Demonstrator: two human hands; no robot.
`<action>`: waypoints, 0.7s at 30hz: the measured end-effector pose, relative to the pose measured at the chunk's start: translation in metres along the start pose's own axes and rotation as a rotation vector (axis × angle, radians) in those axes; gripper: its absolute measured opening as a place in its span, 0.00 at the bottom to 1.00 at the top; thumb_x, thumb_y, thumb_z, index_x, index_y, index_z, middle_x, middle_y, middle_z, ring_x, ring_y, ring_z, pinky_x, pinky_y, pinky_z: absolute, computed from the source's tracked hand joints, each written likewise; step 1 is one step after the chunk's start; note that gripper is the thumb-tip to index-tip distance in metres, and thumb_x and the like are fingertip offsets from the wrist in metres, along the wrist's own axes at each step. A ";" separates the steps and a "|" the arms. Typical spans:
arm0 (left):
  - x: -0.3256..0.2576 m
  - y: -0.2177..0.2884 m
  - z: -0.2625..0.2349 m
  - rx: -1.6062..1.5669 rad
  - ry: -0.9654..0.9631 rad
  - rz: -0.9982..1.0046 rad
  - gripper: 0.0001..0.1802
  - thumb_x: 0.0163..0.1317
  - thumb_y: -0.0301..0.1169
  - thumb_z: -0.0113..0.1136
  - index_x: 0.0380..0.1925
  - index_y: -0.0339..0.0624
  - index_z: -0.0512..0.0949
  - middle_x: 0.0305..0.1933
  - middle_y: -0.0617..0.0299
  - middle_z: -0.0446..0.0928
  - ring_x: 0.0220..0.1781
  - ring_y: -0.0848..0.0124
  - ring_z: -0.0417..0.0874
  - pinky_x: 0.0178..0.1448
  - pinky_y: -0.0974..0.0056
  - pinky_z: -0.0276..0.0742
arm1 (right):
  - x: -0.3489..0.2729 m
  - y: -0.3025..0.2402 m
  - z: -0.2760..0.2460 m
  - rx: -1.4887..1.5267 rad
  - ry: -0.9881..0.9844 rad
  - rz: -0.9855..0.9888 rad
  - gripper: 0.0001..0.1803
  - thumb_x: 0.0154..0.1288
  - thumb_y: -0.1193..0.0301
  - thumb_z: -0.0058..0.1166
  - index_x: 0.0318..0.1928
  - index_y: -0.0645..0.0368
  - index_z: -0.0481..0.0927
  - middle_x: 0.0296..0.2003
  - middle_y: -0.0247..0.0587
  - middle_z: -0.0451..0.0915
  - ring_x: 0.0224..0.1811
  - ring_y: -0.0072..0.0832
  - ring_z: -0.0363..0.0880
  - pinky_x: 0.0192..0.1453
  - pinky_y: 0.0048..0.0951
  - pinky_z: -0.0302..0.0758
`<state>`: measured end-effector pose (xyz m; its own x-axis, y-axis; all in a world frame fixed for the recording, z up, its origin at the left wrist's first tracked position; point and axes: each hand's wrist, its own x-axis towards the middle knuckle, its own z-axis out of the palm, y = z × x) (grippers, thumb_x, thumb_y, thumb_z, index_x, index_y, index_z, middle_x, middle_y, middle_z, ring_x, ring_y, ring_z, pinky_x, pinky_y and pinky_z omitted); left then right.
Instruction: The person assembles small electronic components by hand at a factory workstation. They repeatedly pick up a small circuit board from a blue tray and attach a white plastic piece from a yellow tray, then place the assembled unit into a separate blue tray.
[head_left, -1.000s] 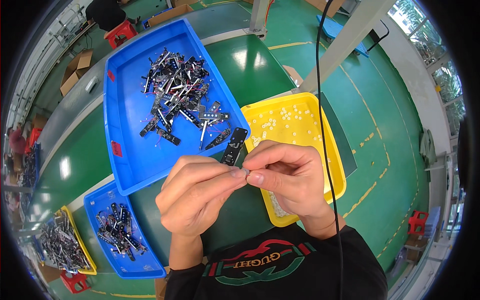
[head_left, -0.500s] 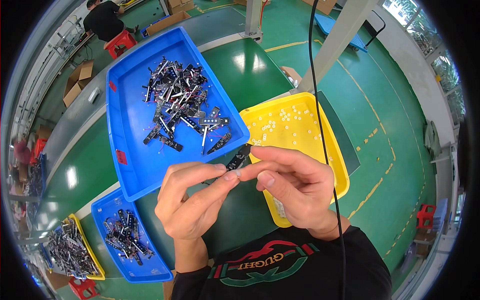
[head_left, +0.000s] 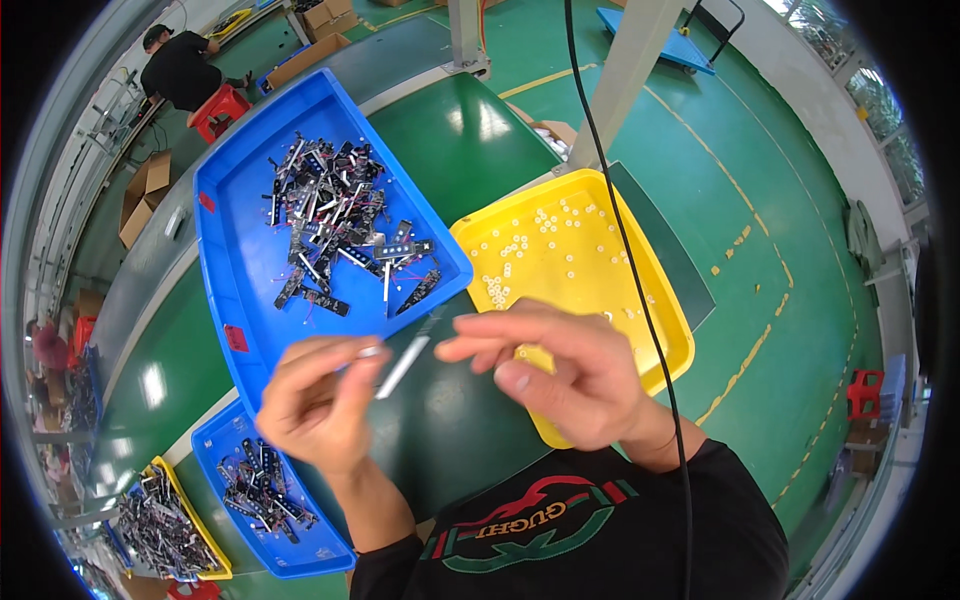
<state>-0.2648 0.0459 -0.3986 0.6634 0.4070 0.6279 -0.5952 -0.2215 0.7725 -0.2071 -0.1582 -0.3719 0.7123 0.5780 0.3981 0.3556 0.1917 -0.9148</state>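
In front of my chest, my left hand (head_left: 325,400) is closed in a pinch, with a small whitish piece (head_left: 370,351) showing at its fingertips. A blurred narrow strip (head_left: 403,367), white at its lower part and dark above, appears between my hands over the green table. Whether a wire joins it to the pinched piece cannot be made out. My right hand (head_left: 565,375) is open just right of the strip, its fingers stretched and nothing visible in them. Beyond it, a yellow tray (head_left: 640,330) holds many small white rings (head_left: 497,290).
A large blue tray (head_left: 225,270) bears a heap of black circuit boards (head_left: 330,200) with thin wires. Left of me are a smaller blue tray (head_left: 290,560) and a yellow bin (head_left: 190,500) of similar boards. A black cable (head_left: 630,240) hangs across. A person (head_left: 180,70) sits far left.
The dark board held between both hands now shows as a blurred, white-sided strip. My left hand has moved left and down, away from my right hand, whose fingers have straightened. The view has shifted slightly.
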 end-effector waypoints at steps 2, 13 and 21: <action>-0.001 0.005 -0.023 0.250 0.121 0.076 0.20 0.53 0.14 0.58 0.48 0.33 0.72 0.32 0.51 0.80 0.29 0.69 0.81 0.33 0.69 0.80 | -0.005 0.012 -0.020 -0.119 0.077 0.080 0.14 0.64 0.78 0.52 0.51 0.64 0.78 0.39 0.44 0.83 0.36 0.28 0.80 0.41 0.27 0.75; -0.070 0.053 -0.221 1.015 0.508 -0.112 0.11 0.62 0.22 0.60 0.43 0.37 0.72 0.32 0.60 0.76 0.34 0.75 0.75 0.38 0.72 0.73 | -0.052 0.093 -0.102 -1.178 0.026 0.360 0.18 0.57 0.74 0.57 0.50 0.59 0.78 0.44 0.43 0.75 0.47 0.44 0.74 0.50 0.39 0.73; -0.123 0.053 -0.286 1.512 0.509 -0.481 0.13 0.61 0.28 0.61 0.43 0.32 0.77 0.37 0.54 0.80 0.38 0.69 0.80 0.44 0.66 0.76 | -0.050 0.131 -0.084 -1.179 0.049 0.178 0.11 0.51 0.80 0.60 0.38 0.61 0.81 0.35 0.42 0.76 0.38 0.42 0.75 0.41 0.37 0.74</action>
<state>-0.5078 0.2371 -0.4618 0.2570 0.8486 0.4623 0.7539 -0.4754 0.4535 -0.1450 -0.2288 -0.5052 0.8212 0.4867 0.2979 0.5677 -0.7497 -0.3402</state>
